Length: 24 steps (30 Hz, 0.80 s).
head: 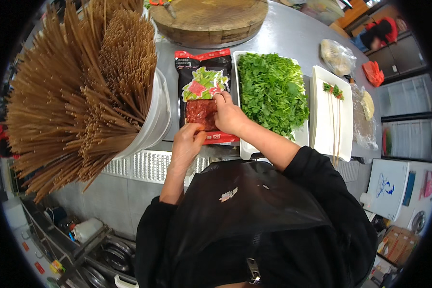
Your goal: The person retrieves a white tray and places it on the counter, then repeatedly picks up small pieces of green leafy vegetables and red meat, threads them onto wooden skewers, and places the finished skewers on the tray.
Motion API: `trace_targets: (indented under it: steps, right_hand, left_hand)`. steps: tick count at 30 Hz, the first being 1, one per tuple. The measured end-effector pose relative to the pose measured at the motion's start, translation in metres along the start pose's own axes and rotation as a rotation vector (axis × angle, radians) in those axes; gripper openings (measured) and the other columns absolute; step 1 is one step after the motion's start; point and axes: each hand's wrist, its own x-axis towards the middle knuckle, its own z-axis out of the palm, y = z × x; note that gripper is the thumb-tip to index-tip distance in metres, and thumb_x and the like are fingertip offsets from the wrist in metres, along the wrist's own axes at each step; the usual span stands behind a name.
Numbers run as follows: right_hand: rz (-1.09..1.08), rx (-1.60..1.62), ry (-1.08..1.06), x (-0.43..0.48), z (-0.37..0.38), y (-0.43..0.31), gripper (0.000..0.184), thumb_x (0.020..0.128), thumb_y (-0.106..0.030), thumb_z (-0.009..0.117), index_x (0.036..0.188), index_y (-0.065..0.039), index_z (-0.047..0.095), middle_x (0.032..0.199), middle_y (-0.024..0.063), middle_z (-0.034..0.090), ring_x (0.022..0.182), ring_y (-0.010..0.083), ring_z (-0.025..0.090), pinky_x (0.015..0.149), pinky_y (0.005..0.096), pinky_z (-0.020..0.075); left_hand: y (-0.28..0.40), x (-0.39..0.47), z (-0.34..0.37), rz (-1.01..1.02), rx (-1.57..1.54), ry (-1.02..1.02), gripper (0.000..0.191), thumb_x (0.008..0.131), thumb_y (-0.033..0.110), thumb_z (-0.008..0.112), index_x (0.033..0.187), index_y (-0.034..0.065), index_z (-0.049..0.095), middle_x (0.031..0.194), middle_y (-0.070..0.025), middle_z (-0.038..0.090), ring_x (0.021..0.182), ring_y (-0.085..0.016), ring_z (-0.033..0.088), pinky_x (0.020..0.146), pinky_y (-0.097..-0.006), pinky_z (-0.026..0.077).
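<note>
A black and red plastic food bag (205, 72) bearing writing and a printed picture lies flat before me on the steel table. Red meat (198, 109) shows on its lower half; whether it sits behind a clear window or on top, I cannot tell. My right hand (231, 114) rests over the meat's right side, fingers bent and fingertips at the bag's middle. At the lower left corner of the meat is my left hand (189, 139), thumb and fingers close together; anything between them is hidden. Right of the bag, chopped green herbs (271, 91) fill a white tray (300, 137).
Thin wooden skewers (82, 97) fan out from a white bucket (158, 108) on the left. A round wooden chopping block (210, 18) stands behind the bag. Two filled skewers (333, 91) lie on stacked white trays (320, 136). Further right are plastic bags (338, 57). Another person (378, 34) is far right.
</note>
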Motion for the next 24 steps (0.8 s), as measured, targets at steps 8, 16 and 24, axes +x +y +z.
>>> trace_targets:
  steps: [8,16,24]
  right_hand:
    - [-0.038,0.135,0.151,0.018,0.019,0.000,0.049,0.076,-0.007,0.056,0.120,0.002,0.036,0.122,0.0272,0.039,0.102,0.0456,0.051,0.090,0.0456,0.0431]
    - [-0.318,-0.001,0.406,0.016,-0.010,0.006,0.023,0.078,-0.010,0.060,0.098,0.000,0.056,0.089,0.0179,0.061,0.085,0.0347,0.060,0.073,0.0428,0.0489]
    - [-0.315,0.278,0.427,0.007,-0.030,0.019,0.017,0.078,-0.010,0.060,0.092,-0.001,0.060,0.084,0.0182,0.061,0.079,0.0341,0.061,0.071,0.0390,0.0487]
  left_hand:
    - [-0.005,-0.006,-0.013,-0.102,-0.031,0.157,0.010,0.077,0.003,0.064,0.086,-0.0005,0.062,0.083,-0.0137,0.063,0.074,-0.026,0.062,0.068,-0.0337,0.049]
    - [0.019,0.011,-0.025,0.174,-0.118,-0.067,0.011,0.073,0.004,0.068,0.082,0.0006,0.062,0.081,-0.0107,0.063,0.073,-0.024,0.062,0.066,-0.0310,0.049]
    - [0.035,0.068,-0.054,0.285,-0.314,-0.736,0.014,0.074,0.005,0.070,0.084,-0.0012,0.062,0.084,-0.0086,0.062,0.076,-0.017,0.061,0.068,-0.0280,0.048]
